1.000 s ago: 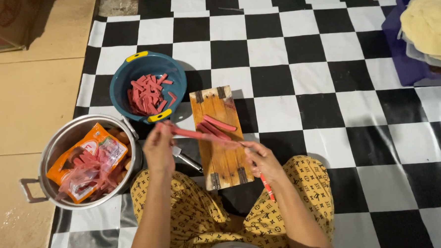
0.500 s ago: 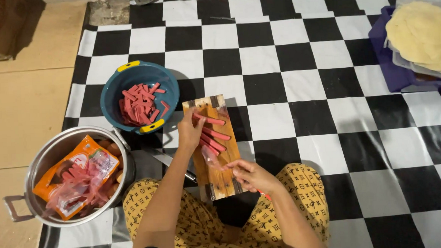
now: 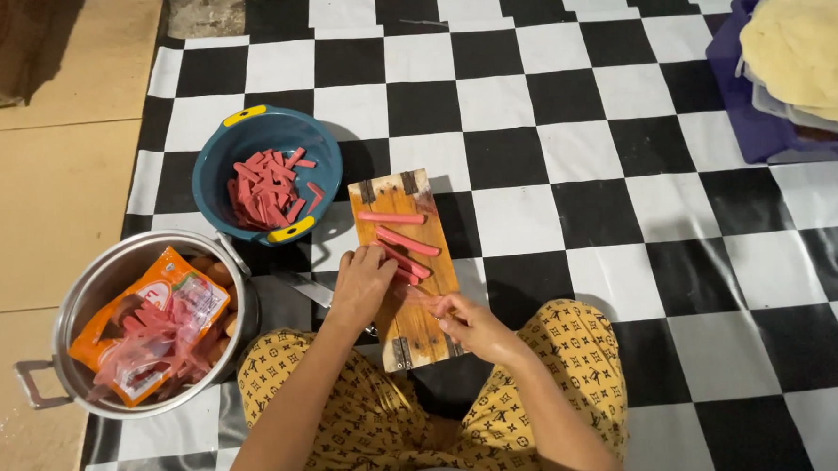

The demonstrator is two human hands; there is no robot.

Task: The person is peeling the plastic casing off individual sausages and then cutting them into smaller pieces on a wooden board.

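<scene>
A small wooden cutting board [image 3: 406, 203] lies on the checkered mat in front of my knees, with a few long pink sausages [image 3: 392, 217] across it. My left hand [image 3: 361, 284] rests on the board's left edge, its fingers touching the nearest sausages. At the board's near end, my right hand [image 3: 470, 323] pinches the tip of one pink sausage. A knife [image 3: 301, 288] lies on the mat just left of the board, partly hidden under my left hand.
A teal bowl [image 3: 236, 145] of cut sausage strips stands left of the board. A metal pot [image 3: 92, 287] at near left holds orange sausage packets. A purple tub [image 3: 743, 108] with pale wrappers sits far right. Tan floor lies beyond the mat's left edge.
My left hand has laid the sausages down on the board and drawn back toward me. My right hand has moved up onto the board's near end.
</scene>
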